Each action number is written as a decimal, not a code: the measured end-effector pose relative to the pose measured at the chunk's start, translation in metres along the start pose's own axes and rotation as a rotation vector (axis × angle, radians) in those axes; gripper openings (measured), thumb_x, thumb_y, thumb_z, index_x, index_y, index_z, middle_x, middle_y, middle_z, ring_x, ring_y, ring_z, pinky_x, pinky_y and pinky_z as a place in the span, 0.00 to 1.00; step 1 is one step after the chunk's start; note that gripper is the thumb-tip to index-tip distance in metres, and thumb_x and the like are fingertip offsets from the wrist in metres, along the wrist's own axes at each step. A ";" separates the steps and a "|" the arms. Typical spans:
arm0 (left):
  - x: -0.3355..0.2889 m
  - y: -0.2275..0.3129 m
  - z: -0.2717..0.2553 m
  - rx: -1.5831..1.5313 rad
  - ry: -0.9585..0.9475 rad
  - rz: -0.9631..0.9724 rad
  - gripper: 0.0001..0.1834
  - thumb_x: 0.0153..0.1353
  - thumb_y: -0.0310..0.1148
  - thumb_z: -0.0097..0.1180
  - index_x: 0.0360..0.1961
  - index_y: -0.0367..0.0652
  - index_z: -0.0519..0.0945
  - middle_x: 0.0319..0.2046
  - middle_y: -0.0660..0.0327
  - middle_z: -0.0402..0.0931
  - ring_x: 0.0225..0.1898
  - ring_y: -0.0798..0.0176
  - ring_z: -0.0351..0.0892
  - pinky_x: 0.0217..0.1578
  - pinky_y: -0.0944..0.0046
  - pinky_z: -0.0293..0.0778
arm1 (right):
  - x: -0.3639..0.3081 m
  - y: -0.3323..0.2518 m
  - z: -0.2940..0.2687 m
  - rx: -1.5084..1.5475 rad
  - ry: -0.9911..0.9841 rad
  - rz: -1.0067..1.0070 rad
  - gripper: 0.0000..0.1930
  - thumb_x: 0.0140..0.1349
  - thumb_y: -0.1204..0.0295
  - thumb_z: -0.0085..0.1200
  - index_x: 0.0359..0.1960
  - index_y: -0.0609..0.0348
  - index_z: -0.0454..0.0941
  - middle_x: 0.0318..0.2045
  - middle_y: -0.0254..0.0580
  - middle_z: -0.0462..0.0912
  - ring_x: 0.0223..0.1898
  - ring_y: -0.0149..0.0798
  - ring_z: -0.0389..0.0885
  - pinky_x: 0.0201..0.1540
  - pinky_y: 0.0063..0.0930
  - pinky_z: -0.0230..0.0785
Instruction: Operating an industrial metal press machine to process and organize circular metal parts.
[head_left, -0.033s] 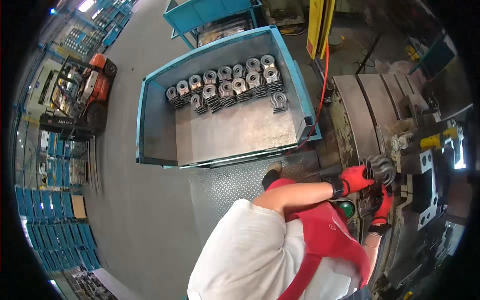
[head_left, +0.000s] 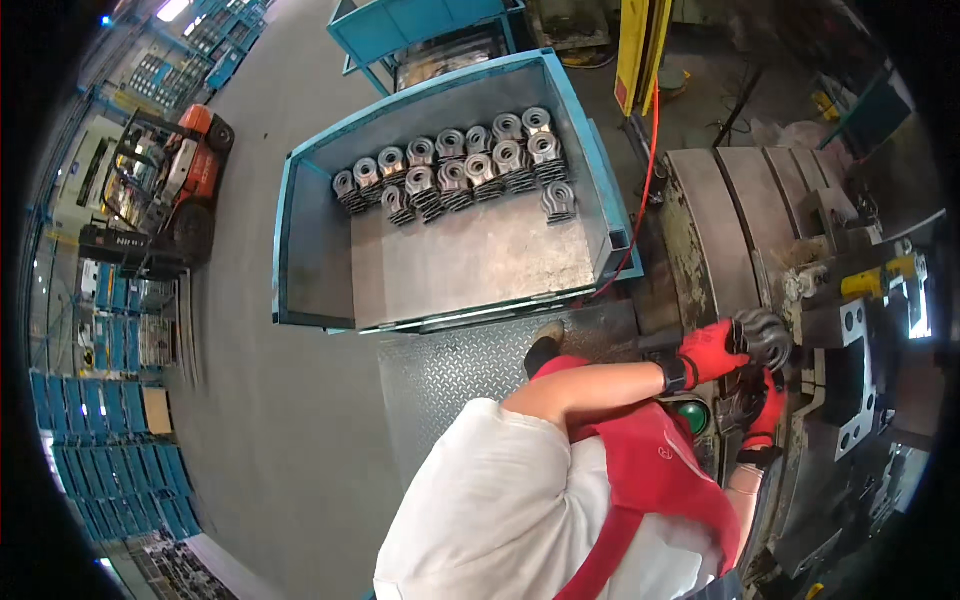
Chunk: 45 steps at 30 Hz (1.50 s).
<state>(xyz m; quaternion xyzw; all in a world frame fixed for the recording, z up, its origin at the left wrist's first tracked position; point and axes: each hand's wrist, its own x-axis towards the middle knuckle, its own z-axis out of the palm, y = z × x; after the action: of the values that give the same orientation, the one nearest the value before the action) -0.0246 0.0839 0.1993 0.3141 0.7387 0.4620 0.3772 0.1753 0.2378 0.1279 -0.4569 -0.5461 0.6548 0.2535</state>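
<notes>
My left hand [head_left: 712, 352], in a red glove, is closed on the near left side of a stack of dark metal ring parts [head_left: 766, 335] by the machine. My right hand [head_left: 766, 412], also red-gloved, has its fingers bent up against the lower edge of the same stack. Its fingertips are partly hidden. Similar eyelet-shaped metal parts [head_left: 453, 177] stand in piles along the back of a blue metal bin [head_left: 313, 240]. A separate pile [head_left: 558, 202] sits near the bin's right wall.
The machine [head_left: 715, 225] stands along my right, with a green button [head_left: 692, 416] near my hands. A red hose [head_left: 652, 165] runs down beside the bin. Under my foot is a tread-plate platform [head_left: 460, 370]. An orange forklift [head_left: 190, 170] stands far left, near stacked blue crates [head_left: 110, 485].
</notes>
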 end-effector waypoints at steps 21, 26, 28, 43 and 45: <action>0.097 0.000 -0.022 -0.169 -0.635 0.031 0.32 0.58 0.53 0.53 0.50 0.32 0.74 0.43 0.56 0.77 0.42 0.65 0.76 0.43 0.64 0.71 | -0.018 -0.051 0.054 0.864 -0.405 0.244 0.13 0.63 0.68 0.48 0.43 0.64 0.76 0.40 0.43 0.81 0.41 0.36 0.79 0.49 0.30 0.71; 0.094 0.026 -0.014 0.460 -0.507 0.113 0.39 0.47 0.62 0.55 0.36 0.29 0.79 0.29 0.49 0.79 0.34 0.55 0.79 0.37 0.59 0.70 | -0.006 -0.046 0.056 0.498 -0.217 0.242 0.14 0.64 0.67 0.48 0.46 0.63 0.76 0.42 0.39 0.80 0.42 0.34 0.78 0.48 0.28 0.70; 0.095 0.025 -0.012 0.463 -0.462 0.130 0.40 0.46 0.63 0.55 0.33 0.27 0.80 0.26 0.48 0.79 0.32 0.53 0.79 0.35 0.58 0.70 | -0.005 -0.043 0.056 0.423 -0.228 0.195 0.14 0.64 0.67 0.49 0.45 0.63 0.76 0.42 0.38 0.80 0.41 0.32 0.78 0.47 0.26 0.70; 0.098 0.005 -0.019 0.265 -0.357 -0.055 0.40 0.42 0.62 0.62 0.36 0.27 0.77 0.35 0.45 0.79 0.40 0.53 0.79 0.41 0.59 0.71 | -0.035 -0.070 0.071 -0.018 -0.024 -0.178 0.21 0.60 0.63 0.52 0.51 0.64 0.72 0.49 0.42 0.76 0.52 0.35 0.71 0.56 0.26 0.59; 0.086 0.014 -0.017 0.230 -0.326 -0.054 0.41 0.41 0.60 0.65 0.39 0.27 0.74 0.42 0.42 0.77 0.47 0.50 0.77 0.45 0.59 0.70 | -0.043 -0.055 0.074 -0.023 0.021 -0.306 0.20 0.62 0.65 0.49 0.52 0.65 0.71 0.52 0.43 0.74 0.54 0.36 0.69 0.58 0.27 0.58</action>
<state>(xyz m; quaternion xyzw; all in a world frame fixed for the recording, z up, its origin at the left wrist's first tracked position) -0.0819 0.1516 0.1940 0.4058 0.7240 0.3072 0.4656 0.1211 0.1820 0.1925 -0.3779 -0.6141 0.5975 0.3508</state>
